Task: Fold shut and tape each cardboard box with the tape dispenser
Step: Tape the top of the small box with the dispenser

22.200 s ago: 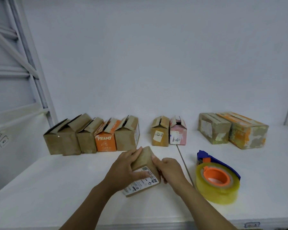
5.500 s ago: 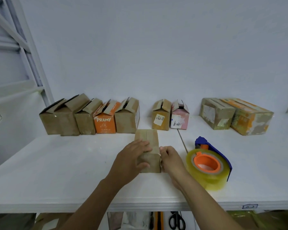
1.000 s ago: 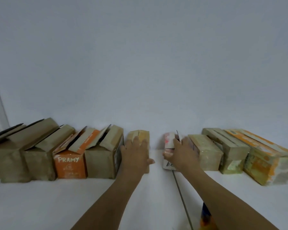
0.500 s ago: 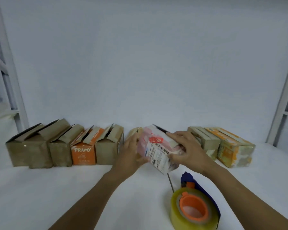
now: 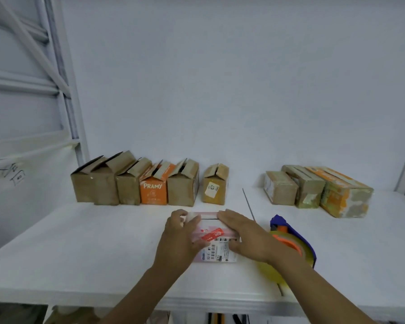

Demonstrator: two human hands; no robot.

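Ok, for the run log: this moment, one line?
left hand: grips pink box | right hand: presses its top | tape dispenser: untouched

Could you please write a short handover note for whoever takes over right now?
Left hand grips the pink box at its left end; right hand presses flat on its flaps.
Tape dispenser lies just right of it, untouched.
Done: three closed boxes at back right, seemingly taped.
Left: tape the pink box, then fold and tape six open boxes in the back-left row.
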